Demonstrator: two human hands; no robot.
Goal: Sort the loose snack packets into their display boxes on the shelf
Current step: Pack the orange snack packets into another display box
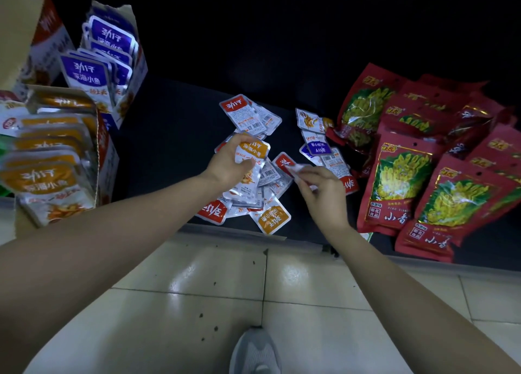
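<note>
Nearest, two bare forearms reaching away over the tiled floor (225, 275) toward a dark shelf (169, 148). Fingers and thumb of the left hand (229, 162) curled round an orange-topped snack packet (252, 151), gripped by its near half and held just above the loose pile (253, 201) at the shelf's middle. Fingers of the right hand (321, 184) bent and pinched together on something pale, probably the corner of a red-topped packet (283, 159); too blurred for certainty. Beneath and between both hands, the pile itself: silver packets with red or orange tops, overlapping, several face down with barcodes showing. Just right of it, a smaller scatter (318, 142) including one purple-topped packet. Further right, large red bags (400, 176) with a yellow-green picture, heaped and overlapping, touching that scatter. At the left, an open display box (108, 159) packed with upright orange-topped packets; beyond it, further back, a second box (141, 72) holding purple-topped packets in rows. Close to the near edge, toe of a grey shoe (255, 351) on the tiles.
</note>
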